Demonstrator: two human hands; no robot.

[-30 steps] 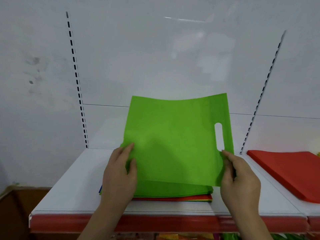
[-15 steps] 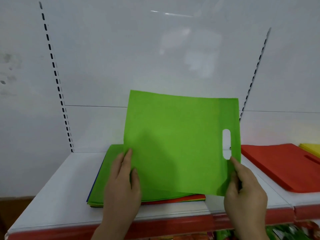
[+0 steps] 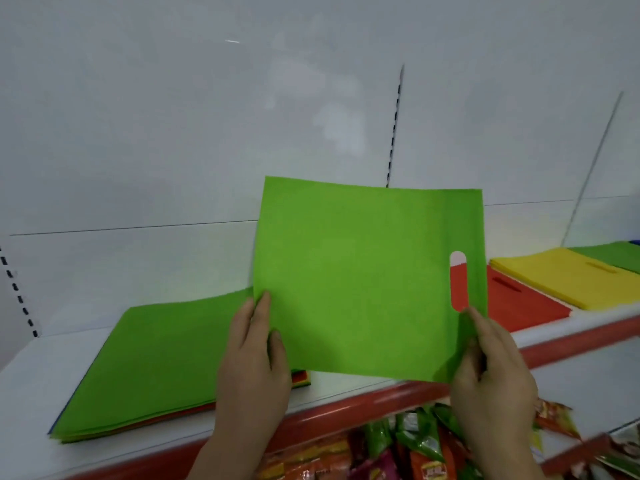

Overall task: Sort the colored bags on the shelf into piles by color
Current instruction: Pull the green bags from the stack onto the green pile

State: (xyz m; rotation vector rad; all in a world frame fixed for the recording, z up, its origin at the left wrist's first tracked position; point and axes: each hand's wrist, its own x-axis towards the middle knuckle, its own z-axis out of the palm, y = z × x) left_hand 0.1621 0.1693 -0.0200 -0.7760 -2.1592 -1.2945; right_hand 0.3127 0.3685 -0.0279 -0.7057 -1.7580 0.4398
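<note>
Since the earlier frame, the green bag (image 3: 363, 278) in my hands has shifted right along the shelf (image 3: 31, 372): it now sits clear of the mixed stack (image 3: 145, 365) and partly in front of the red pile (image 3: 519, 303). The yellow and green piles have also come into view.

Positions below are given relative to the green bag.

1. Shelf: white deck with a red front lip, running behind and below the bag, from far left to far right.
2. Mixed stack: lies flat on the shelf to the bag's lower left. Its top sheet is green; red, yellow and blue edges show beneath it.
3. Green bag: held upright and off the shelf, facing me, with its handle slot (image 3: 458, 285) near the right edge. Red shows through that slot.
4. Red pile: directly behind the bag's right edge, flat on the shelf.
5. Yellow pile (image 3: 568, 275): further right, just beside the red pile.
6. Green pile (image 3: 613, 256): rightmost, partly cut off by the frame.
7. Left hand (image 3: 254, 362): grips the bag's lower left edge, thumb on the front face.
8. Right hand (image 3: 491, 368): pinches the bag's lower right corner, just below the slot.
9. Snack packets (image 3: 398, 448): below the bag, under the shelf lip, blurred.
</note>
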